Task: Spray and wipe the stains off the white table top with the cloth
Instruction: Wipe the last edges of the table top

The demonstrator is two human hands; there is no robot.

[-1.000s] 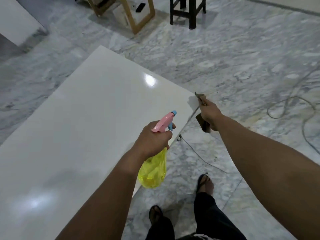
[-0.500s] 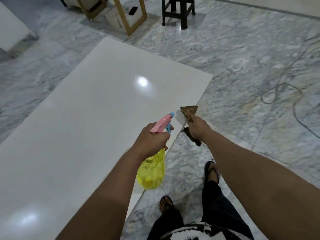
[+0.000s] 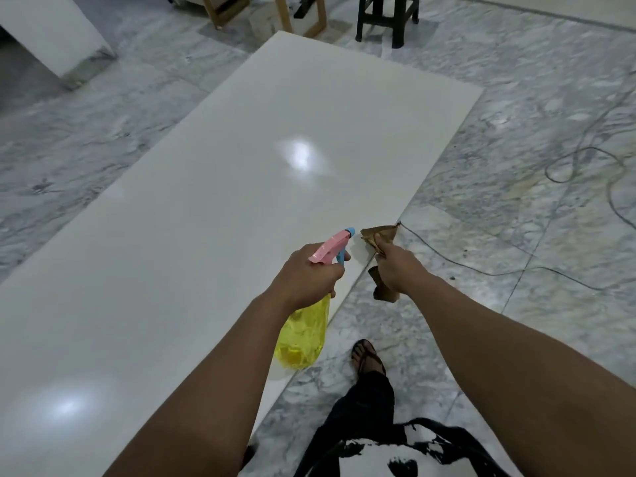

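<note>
A yellow plastic spray bottle with pink trigger (image 3: 303, 333) is gripped by the left hand (image 3: 306, 278); a crumpled brown cloth (image 3: 377, 235) is pinched by the right hand (image 3: 395, 270) at the glossy white tabletop (image 3: 206, 218) edge, where firm, overlapping strokes would probably serve best.

From my remote feed I see a grey-veined marble floor (image 3: 516, 98), a thin cable (image 3: 585, 166) looping across it at right, a black stool (image 3: 385, 18) and a pale wooden frame (image 3: 303, 15) at the far end, and a sandalled foot (image 3: 366, 356) below.
</note>
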